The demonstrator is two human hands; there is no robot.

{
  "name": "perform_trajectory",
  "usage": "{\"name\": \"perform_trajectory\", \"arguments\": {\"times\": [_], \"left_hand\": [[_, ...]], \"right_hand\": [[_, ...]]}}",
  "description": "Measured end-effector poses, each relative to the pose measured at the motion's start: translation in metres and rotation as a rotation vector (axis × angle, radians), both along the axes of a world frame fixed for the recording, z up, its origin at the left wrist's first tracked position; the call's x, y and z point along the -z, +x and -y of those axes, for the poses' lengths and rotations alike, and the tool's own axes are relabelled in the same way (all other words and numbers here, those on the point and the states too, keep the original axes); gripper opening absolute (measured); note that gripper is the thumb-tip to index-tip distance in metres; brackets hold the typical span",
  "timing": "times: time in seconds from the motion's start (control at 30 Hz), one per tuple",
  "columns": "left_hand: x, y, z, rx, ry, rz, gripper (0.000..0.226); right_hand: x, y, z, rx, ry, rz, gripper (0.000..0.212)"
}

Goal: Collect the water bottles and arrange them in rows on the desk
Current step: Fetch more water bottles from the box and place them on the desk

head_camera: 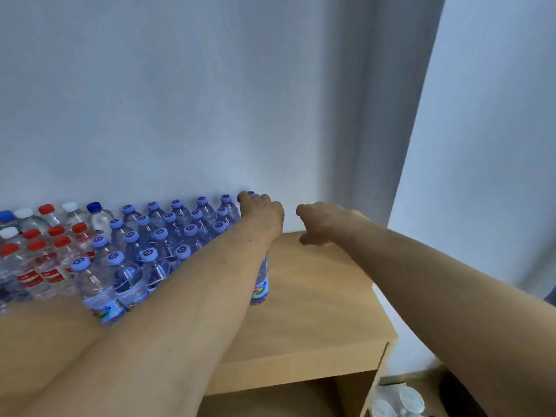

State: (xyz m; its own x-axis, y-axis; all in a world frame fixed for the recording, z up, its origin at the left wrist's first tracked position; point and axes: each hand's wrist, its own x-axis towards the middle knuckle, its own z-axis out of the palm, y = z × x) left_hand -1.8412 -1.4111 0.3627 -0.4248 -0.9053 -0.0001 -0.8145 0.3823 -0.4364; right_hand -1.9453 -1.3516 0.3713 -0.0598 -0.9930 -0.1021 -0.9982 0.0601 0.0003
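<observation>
Fingers (245, 200) over round plastic cap (250, 193)

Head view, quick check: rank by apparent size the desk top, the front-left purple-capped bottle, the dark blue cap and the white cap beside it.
1. desk top
2. front-left purple-capped bottle, enlarged by nearness to the camera
3. dark blue cap and white cap: look alike, not ranked

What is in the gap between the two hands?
Nothing stands between the left hand and the right hand: the head view shows only bare wooden desk and white wall there.
</observation>
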Motion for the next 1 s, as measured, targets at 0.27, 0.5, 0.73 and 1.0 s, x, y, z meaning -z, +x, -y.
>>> {"name": "perform_trajectory", "arguments": {"times": [0.27, 0.5, 0.73, 1.0], "left_hand": [[-0.073, -0.099, -0.114, 0.178, -0.002, -0.068, 0.039], [-0.111, -0.187, -0.22, 0.454, 0.017, -0.164, 0.023], [-0.137, -0.263, -0.335, 0.84, -0.024, -0.173, 0.022], [-0.14, -0.308, -0.486, 1.268, 0.062, -0.181, 0.042]], "right_hand": [[-0.063, -0.09, -0.139, 0.225, -0.103, -0.107, 0.018], [-0.102, -0.151, -0.273, 0.565, -0.163, -0.179, 0.015], [-0.128, -0.178, -0.411, 0.947, -0.122, -0.231, 0.02], [-0.133, -0.163, -0.557, 1.39, -0.063, -0.222, 0.016]]}}
